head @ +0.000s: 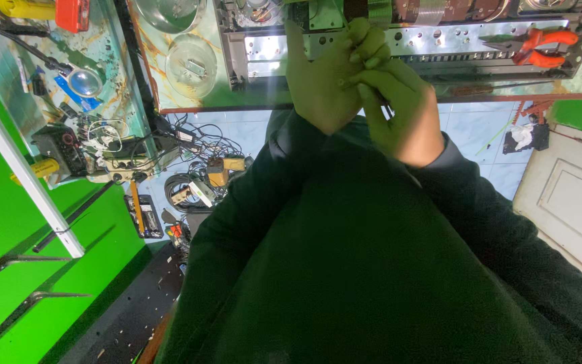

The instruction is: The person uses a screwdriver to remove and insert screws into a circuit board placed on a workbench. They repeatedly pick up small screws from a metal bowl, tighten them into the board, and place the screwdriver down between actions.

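Both hands meet at the near edge of a workbench, over an open metal chassis (439,40) with perforated rails. My left hand (318,84) shows its palm, with the fingers curled in towards the chassis edge; what they grip is hidden. My right hand (409,118) presses against it from the right, back towards me, fingers pinched on a thin dark tool (385,108) that is mostly hidden. Dark sleeves and my dark sweater fill the lower view.
Red-handled pliers (540,47) lie on the chassis at the right. A glass bowl (191,64), a metal bowl (170,10) and a magnifier (85,81) sit on the bench at the left. Tangled cables and a power strip (190,168) lie below. A white door (574,195) stands at the right.
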